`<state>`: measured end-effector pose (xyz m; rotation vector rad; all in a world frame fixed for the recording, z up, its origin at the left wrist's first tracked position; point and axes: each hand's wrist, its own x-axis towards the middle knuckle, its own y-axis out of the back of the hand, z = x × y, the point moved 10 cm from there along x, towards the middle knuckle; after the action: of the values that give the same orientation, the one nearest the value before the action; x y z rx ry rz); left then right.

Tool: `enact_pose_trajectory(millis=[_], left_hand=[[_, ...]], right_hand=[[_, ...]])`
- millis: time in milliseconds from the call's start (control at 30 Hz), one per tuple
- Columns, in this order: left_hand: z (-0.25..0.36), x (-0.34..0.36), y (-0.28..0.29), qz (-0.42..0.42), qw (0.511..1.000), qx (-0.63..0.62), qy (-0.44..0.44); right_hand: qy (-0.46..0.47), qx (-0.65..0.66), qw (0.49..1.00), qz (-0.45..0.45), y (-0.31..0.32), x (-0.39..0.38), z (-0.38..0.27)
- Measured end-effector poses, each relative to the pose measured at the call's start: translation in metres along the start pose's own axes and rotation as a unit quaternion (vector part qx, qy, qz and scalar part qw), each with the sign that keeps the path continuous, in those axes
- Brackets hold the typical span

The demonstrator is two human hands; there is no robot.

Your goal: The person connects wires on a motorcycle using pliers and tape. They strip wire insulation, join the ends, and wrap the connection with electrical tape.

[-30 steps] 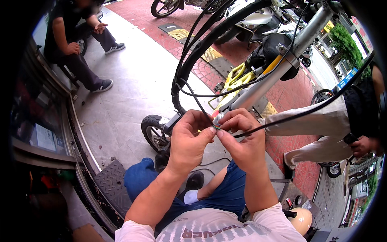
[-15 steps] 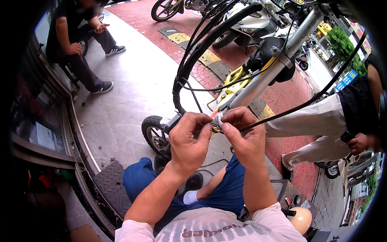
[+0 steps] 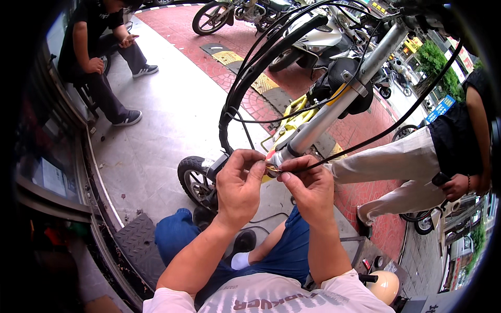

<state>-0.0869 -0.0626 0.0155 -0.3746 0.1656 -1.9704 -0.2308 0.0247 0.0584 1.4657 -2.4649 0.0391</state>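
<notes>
Both my hands are raised in front of a silver steering column (image 3: 324, 121), fingers pinched close together. Thin yellowish wires (image 3: 272, 168) bridge the small gap between them. My left hand (image 3: 239, 189) grips these wires between thumb and forefinger. My right hand (image 3: 309, 192) pinches their other side, its thumb below. A black cable (image 3: 383, 136) curves down from the handlebar area into the fingers of my right hand. The wire tips are partly hidden by my fingertips. Just behind my fingers is the column's lower end, with a yellow frame (image 3: 292, 122) beyond it.
A thick black cable bundle (image 3: 225, 117) arches left of the column. Below it stands a small black wheel (image 3: 194, 180). One person (image 3: 91, 65) sits at far left; another in pale trousers (image 3: 389, 161) stands close on the right. Parked motorcycles (image 3: 302, 44) line the back.
The view has shifted slightly. My fingertips have parted a little and the right hand has tilted, so the yellowish wires between them now show more clearly.
</notes>
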Motion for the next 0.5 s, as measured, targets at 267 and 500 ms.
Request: enact_pose_trajectory(millis=[267, 500], left_hand=[[-0.001, -0.003, 0.001, -0.005, 1.0, -0.029, 0.012], [0.001, -0.003, 0.007, -0.001, 0.997, -0.082, 0.008]], right_hand=[[-0.002, 0.127, 0.992, -0.002, -0.007, -0.004, 0.008], [0.005, 0.149, 0.989, 0.005, -0.016, -0.004, 0.004]])
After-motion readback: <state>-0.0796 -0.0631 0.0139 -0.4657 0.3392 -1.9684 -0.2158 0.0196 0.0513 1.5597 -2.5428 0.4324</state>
